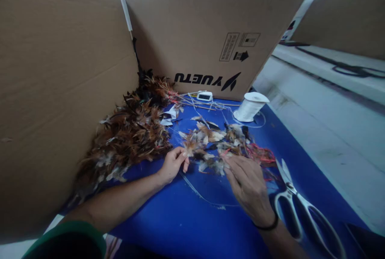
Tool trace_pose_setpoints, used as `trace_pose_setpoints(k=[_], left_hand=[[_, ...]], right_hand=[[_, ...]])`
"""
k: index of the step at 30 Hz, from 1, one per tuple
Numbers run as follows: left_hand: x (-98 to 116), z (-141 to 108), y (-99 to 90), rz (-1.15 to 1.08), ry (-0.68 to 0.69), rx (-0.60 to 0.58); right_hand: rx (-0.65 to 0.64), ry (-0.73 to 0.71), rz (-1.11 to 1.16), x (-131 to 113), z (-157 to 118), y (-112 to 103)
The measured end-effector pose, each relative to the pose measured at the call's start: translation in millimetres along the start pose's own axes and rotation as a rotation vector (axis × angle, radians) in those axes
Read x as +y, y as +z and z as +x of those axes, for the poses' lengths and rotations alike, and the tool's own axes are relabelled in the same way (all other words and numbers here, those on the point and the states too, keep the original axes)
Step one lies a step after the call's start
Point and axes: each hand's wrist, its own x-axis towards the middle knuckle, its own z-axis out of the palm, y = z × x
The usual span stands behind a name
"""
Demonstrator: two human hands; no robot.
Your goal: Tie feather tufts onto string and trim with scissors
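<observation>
Loose feathers (207, 134) in white, brown and black are scattered over the middle of a blue table (192, 219). My left hand (176, 162) pinches a small tan and brown feather (191, 146) between thumb and fingertips. Over the right side of the scattered feathers is my right hand (245, 179), fingers bent down and close together at the feathers; what they grip is hidden. A tangle of red string (263, 154) lies just beyond it. A thin clear strand (201, 197) curves across the blue surface between my hands.
Brown feathers (135, 130) are heaped at the left against a cardboard box (195, 30). Behind are a white spool (250, 107), thin sticks (207, 104) and a small white device (205, 96). Large scissors (290, 189) lie partly open at the right.
</observation>
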Motion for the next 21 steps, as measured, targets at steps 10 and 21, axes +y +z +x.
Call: trace_pose_setpoints(k=[10, 21], left_hand=[[2, 4, 0.7, -0.057, 0.012, -0.036], [0, 13, 3.0, -0.159, -0.068, 0.067]], right_hand=[[-0.230, 0.087, 0.175, -17, 102, 34], [-0.698, 0.298, -0.059, 47, 209, 212]])
